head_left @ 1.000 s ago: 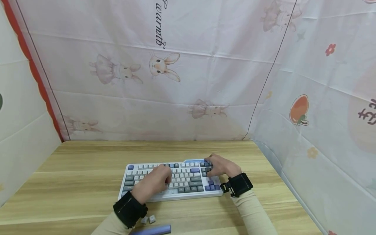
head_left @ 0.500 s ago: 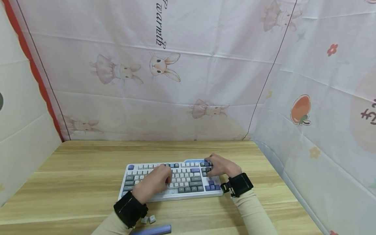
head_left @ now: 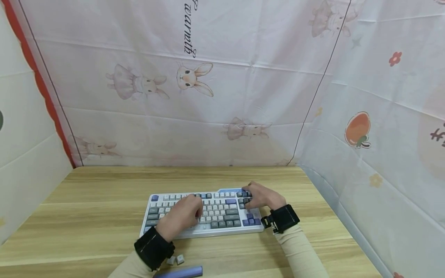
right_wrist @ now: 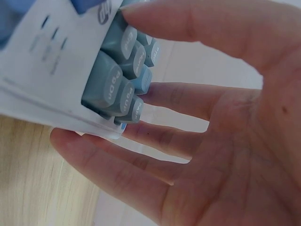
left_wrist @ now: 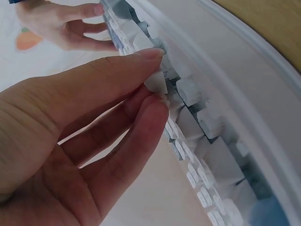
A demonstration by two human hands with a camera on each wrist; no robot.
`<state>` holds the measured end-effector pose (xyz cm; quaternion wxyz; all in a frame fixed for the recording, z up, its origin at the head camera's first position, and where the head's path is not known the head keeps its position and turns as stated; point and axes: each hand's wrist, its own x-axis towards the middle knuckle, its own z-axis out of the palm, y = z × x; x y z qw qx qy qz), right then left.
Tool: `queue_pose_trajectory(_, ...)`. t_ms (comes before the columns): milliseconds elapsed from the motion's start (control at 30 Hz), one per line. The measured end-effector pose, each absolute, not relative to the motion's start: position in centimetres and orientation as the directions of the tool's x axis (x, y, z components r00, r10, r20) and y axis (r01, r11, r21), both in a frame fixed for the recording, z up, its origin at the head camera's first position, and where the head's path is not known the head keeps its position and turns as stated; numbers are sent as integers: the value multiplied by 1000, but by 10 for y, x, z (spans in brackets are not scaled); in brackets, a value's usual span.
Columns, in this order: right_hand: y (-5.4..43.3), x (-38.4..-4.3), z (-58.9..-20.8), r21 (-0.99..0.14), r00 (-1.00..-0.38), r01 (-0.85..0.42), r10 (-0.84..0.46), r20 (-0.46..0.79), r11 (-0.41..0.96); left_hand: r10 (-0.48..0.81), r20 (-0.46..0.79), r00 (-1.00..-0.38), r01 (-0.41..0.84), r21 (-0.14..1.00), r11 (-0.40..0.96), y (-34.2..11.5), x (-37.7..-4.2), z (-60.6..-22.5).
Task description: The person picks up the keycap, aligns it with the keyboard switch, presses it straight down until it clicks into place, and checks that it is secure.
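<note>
A white mechanical keyboard (head_left: 222,231) with white, grey and purple keys lies on the wooden table. Over its middle, my left hand (head_left: 181,215) pinches a small white keycap (left_wrist: 156,84) between thumb and fingers, at the key rows near the front edge. Whether the keycap is seated on its switch, I cannot tell. At the keyboard's right end, my right hand (head_left: 263,196) grips the back corner. Its thumb is by the End key (right_wrist: 123,42), and its other fingers reach around the back and side edge. The left hand hides several keys in the head view.
Two loose light keycaps (head_left: 180,259) lie on the table (head_left: 87,220) in front of the keyboard, beside my left wrist. Closer still is a long purple keycap (head_left: 184,272), partly cut off by the frame. Printed curtains (head_left: 222,96) stand behind and at both sides.
Neither hand has visibly moved, and the keyboard stays in place. Only the right-hand curtain has shifted slightly to the right.
</note>
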<state>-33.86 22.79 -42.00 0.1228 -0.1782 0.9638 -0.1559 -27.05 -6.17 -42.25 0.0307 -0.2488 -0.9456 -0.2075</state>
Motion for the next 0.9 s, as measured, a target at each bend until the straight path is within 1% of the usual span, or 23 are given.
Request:
queue_pose_trajectory(300,227,-339,-420,-340,-910,-296,-372,-185,893,481,170,-860,507,384,771,-63,-267,-419)
queue_pose_trajectory(567,227,-339,-420,-338,-907,-305,-380,-181,890,456,176,-873,486,410,772,-63,-266,-418)
queue_pose_trajectory(700,228,-339,-420,-340,-907,-308,-383,-178,889,457,186,-870,492,411,767,-63,-266,-419)
queue_pose_trajectory(900,227,-339,-420,-339,-907,-309,-383,-177,889,445,158,-881,468,424,775,-62,-269,-421)
